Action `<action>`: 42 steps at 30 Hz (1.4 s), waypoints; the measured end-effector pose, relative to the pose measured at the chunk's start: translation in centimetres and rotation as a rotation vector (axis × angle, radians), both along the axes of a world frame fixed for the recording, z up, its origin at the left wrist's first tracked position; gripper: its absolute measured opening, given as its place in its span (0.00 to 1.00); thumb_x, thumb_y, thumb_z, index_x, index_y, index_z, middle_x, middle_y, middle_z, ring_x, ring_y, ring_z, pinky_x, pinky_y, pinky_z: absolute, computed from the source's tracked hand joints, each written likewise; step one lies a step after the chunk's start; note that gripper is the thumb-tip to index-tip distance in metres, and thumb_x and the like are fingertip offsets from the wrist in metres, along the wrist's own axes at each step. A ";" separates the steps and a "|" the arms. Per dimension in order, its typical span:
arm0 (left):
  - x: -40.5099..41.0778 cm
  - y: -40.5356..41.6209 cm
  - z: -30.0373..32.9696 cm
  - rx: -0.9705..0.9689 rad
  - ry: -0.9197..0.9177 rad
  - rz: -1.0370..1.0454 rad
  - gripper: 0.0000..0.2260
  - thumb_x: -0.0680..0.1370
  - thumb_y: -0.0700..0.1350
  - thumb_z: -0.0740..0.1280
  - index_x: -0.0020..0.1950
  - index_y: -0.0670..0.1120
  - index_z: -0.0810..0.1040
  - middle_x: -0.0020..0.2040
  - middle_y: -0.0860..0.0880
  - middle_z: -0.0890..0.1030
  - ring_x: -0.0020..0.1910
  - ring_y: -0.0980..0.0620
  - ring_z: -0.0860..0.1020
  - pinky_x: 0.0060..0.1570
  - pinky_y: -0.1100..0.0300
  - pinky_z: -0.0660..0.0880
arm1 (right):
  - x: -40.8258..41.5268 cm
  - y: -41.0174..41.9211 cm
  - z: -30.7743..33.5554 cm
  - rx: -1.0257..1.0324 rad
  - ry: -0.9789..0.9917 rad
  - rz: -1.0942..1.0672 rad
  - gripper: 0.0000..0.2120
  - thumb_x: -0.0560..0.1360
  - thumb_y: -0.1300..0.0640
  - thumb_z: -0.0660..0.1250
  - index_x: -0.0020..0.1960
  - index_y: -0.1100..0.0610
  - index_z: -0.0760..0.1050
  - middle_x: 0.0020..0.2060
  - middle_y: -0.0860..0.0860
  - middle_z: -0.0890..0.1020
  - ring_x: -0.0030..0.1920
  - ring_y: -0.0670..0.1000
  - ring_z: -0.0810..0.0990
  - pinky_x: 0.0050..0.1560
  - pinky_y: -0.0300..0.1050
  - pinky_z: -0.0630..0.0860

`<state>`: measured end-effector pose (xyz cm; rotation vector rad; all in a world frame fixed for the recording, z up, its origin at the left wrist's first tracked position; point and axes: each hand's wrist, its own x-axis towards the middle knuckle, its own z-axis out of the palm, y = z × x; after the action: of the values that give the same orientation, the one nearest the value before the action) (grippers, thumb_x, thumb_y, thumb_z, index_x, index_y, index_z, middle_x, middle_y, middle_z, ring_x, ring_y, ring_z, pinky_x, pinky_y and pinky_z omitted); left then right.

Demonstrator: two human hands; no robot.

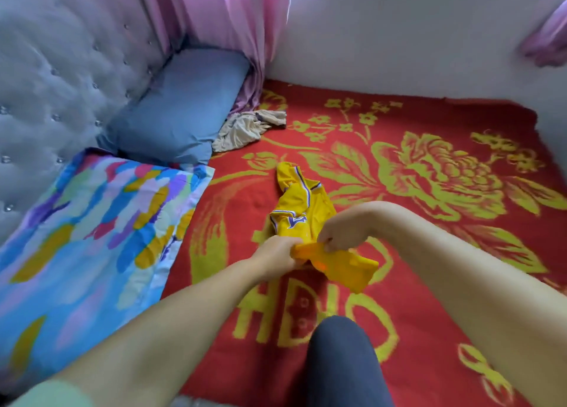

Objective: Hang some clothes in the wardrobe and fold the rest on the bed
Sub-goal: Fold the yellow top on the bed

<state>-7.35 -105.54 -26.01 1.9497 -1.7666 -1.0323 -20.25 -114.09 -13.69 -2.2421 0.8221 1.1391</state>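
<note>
Both hands, left hand and right hand, apparently grip a yellow jersey on the bed.

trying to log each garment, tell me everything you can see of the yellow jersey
The yellow jersey looks like shiny sports mesh with purple and white trim and a purple print. It lies crumpled and stretched lengthwise on the red blanket. The left hand and right hand each grip its bunched near end.
</note>
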 end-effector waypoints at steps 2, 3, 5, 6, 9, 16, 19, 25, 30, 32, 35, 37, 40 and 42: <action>-1.0 0.9 -0.4 -0.001 -0.005 -0.016 0.09 0.75 0.44 0.67 0.36 0.51 0.71 0.41 0.42 0.80 0.45 0.43 0.77 0.38 0.55 0.67 | -3.3 0.0 2.1 -0.020 0.049 0.027 0.08 0.82 0.57 0.55 0.47 0.57 0.70 0.43 0.55 0.75 0.44 0.51 0.70 0.42 0.46 0.67; -2.0 1.2 -0.4 0.006 -0.029 -0.053 0.08 0.75 0.44 0.67 0.37 0.50 0.72 0.42 0.42 0.80 0.46 0.43 0.77 0.39 0.54 0.68 | -5.7 0.5 3.3 -0.016 0.057 0.008 0.09 0.83 0.57 0.55 0.46 0.57 0.69 0.44 0.54 0.75 0.44 0.51 0.71 0.43 0.47 0.68; -2.7 1.8 -1.0 0.030 -0.098 -0.069 0.07 0.75 0.44 0.66 0.38 0.49 0.70 0.46 0.42 0.80 0.49 0.41 0.77 0.43 0.52 0.70 | -9.0 0.7 5.2 -0.023 0.092 -0.037 0.11 0.83 0.56 0.55 0.43 0.53 0.70 0.46 0.53 0.77 0.44 0.51 0.74 0.47 0.48 0.71; -3.1 1.9 -1.2 0.050 -0.132 -0.056 0.07 0.75 0.43 0.65 0.38 0.49 0.69 0.47 0.41 0.80 0.50 0.40 0.77 0.44 0.51 0.71 | -10.9 0.7 5.8 -0.025 0.102 -0.086 0.12 0.83 0.56 0.55 0.43 0.51 0.71 0.47 0.53 0.78 0.45 0.51 0.75 0.49 0.49 0.73; -3.3 1.9 -1.5 0.102 -0.216 0.025 0.06 0.74 0.38 0.61 0.41 0.48 0.66 0.45 0.43 0.78 0.49 0.39 0.77 0.41 0.51 0.71 | -16.3 0.7 7.4 -0.022 0.087 -0.289 0.11 0.83 0.56 0.56 0.44 0.49 0.73 0.46 0.50 0.80 0.47 0.52 0.80 0.51 0.48 0.78; -7.8 -1.2 4.2 0.024 0.056 0.012 0.13 0.71 0.31 0.58 0.36 0.46 0.76 0.33 0.47 0.74 0.34 0.48 0.72 0.35 0.56 0.65 | -29.5 1.8 6.7 -0.312 0.342 -0.484 0.12 0.80 0.64 0.55 0.53 0.55 0.75 0.43 0.48 0.76 0.41 0.48 0.76 0.42 0.40 0.77; -12.7 -2.9 8.7 -0.028 0.230 -0.093 0.13 0.74 0.35 0.61 0.35 0.49 0.77 0.31 0.53 0.76 0.31 0.55 0.72 0.35 0.58 0.68 | -29.4 3.4 4.1 -0.408 0.143 -0.565 0.27 0.79 0.56 0.63 0.75 0.54 0.60 0.70 0.54 0.70 0.67 0.54 0.71 0.64 0.47 0.71; -22.9 -4.3 15.0 -0.120 0.323 -0.248 0.08 0.76 0.41 0.64 0.54 0.45 0.77 0.46 0.50 0.78 0.45 0.54 0.75 0.42 0.63 0.71 | -24.6 4.6 3.3 -0.147 -0.798 -0.859 0.34 0.72 0.48 0.72 0.73 0.46 0.62 0.62 0.49 0.74 0.62 0.50 0.75 0.55 0.43 0.73; -22.4 -4.3 15.7 0.158 0.434 -0.262 0.14 0.77 0.50 0.69 0.59 0.46 0.74 0.54 0.46 0.80 0.53 0.47 0.79 0.55 0.51 0.76 | -28.8 1.4 5.7 -0.262 -0.846 -0.844 0.11 0.79 0.53 0.63 0.44 0.56 0.80 0.39 0.59 0.81 0.37 0.53 0.76 0.38 0.50 0.73; -22.9 -4.3 15.2 0.190 0.464 -0.305 0.13 0.75 0.47 0.69 0.58 0.47 0.74 0.52 0.47 0.81 0.52 0.48 0.80 0.54 0.51 0.77 | -30.0 0.5 6.1 -0.340 -0.826 -0.777 0.09 0.80 0.54 0.62 0.46 0.54 0.79 0.44 0.52 0.82 0.44 0.50 0.78 0.45 0.49 0.75; -23.8 -5.1 14.6 0.069 0.399 -0.209 0.10 0.76 0.41 0.66 0.56 0.45 0.76 0.51 0.43 0.80 0.50 0.46 0.79 0.52 0.49 0.77 | -31.2 -1.0 6.0 -0.386 -0.810 -0.784 0.11 0.81 0.56 0.59 0.49 0.58 0.79 0.43 0.51 0.80 0.43 0.51 0.77 0.44 0.48 0.74; -24.2 -5.4 14.3 0.001 0.384 -0.110 0.08 0.79 0.39 0.61 0.55 0.42 0.78 0.48 0.40 0.80 0.46 0.44 0.78 0.47 0.47 0.76 | -32.6 -1.9 6.4 -0.361 -0.827 -0.837 0.13 0.81 0.56 0.58 0.46 0.62 0.77 0.36 0.54 0.76 0.37 0.52 0.73 0.38 0.48 0.70; -25.0 -5.5 14.5 -0.042 0.434 -0.078 0.10 0.80 0.38 0.58 0.50 0.42 0.79 0.41 0.45 0.77 0.38 0.50 0.74 0.39 0.56 0.71 | -34.3 -2.5 6.6 -0.278 -0.831 -0.855 0.13 0.81 0.54 0.59 0.48 0.61 0.76 0.38 0.54 0.76 0.38 0.54 0.73 0.39 0.49 0.71; -26.1 -5.6 15.3 -0.096 0.477 -0.069 0.10 0.80 0.39 0.59 0.44 0.46 0.79 0.36 0.50 0.76 0.34 0.55 0.73 0.34 0.62 0.70 | -34.6 -2.3 6.6 -0.223 -0.828 -0.811 0.09 0.78 0.54 0.62 0.57 0.54 0.76 0.46 0.52 0.80 0.45 0.54 0.79 0.47 0.50 0.77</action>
<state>-33.44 -111.17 -10.68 1.4392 -1.5841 -1.2805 -54.90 -116.37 -7.14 -1.9177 1.2998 -0.2518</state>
